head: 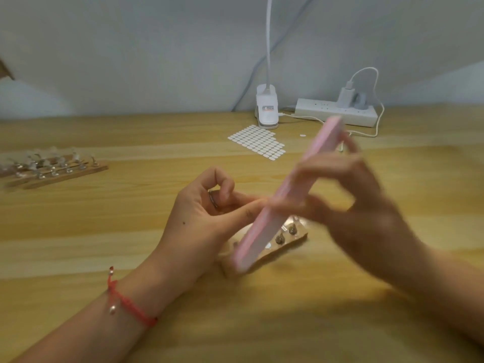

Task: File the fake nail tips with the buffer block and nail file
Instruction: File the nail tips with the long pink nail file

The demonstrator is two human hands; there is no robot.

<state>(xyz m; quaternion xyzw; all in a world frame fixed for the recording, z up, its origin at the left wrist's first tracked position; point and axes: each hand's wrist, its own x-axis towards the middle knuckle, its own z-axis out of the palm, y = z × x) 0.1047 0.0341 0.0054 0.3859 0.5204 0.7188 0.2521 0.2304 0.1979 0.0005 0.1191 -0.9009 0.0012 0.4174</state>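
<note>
Head view: right grip [353, 197] pinches the pink buffer block [262, 231] mid-length, slanted over the wooden holder [298, 238] on the near counter [104, 231]. Left grip [201, 213] pinches what's probably a nail tip (hidden) against its face, for steady filing.

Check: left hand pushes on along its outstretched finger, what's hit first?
The pink buffer block in the right hand; the left hand's fingertip is at its edge. Blur hides actual contact.

left hand [207, 213], forearm at lower left, curls its index finger, thumb stretched toward the nail file [262, 231]. right hand [348, 203], motion-blurred, pinches that file between thumb and fingers.
</note>
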